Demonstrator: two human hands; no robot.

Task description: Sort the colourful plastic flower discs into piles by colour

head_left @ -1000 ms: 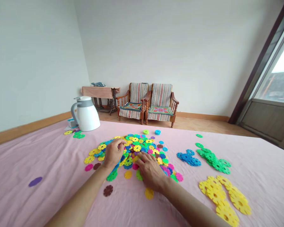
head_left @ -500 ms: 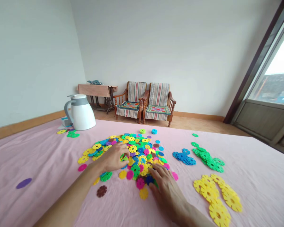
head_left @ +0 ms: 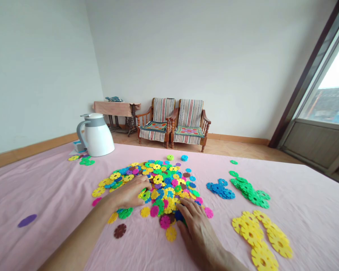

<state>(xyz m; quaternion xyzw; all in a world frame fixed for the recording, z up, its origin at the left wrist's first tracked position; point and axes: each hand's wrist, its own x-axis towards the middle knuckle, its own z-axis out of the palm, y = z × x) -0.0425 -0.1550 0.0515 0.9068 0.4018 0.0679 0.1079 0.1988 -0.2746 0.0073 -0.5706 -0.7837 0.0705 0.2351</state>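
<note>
A heap of flat, notched plastic discs (head_left: 158, 178) in many colours lies on the pink cloth in front of me. My left hand (head_left: 132, 192) is over the heap's left side, its fingers bent and the thumb apart from the index finger. A green disc (head_left: 144, 195) shows in the gap between them, and I see no grip on it. Resting at the heap's near right edge is my right hand (head_left: 196, 222), fingers spread and touching discs. A dark blue disc (head_left: 179, 215) shows between its thumb and index finger. A pink disc (head_left: 165, 222) lies just left of that thumb.
To the right lie groups of blue discs (head_left: 222, 189), green discs (head_left: 250, 192) and yellow discs (head_left: 252, 231). A white jug (head_left: 98, 137) stands at the back left. One purple disc (head_left: 27, 220) lies far left. Two wooden armchairs (head_left: 188, 120) stand beyond the cloth.
My left hand has shifted slightly left and down over the heap. My right hand has drawn a little toward me. A few discs near the front edge have moved slightly.
</note>
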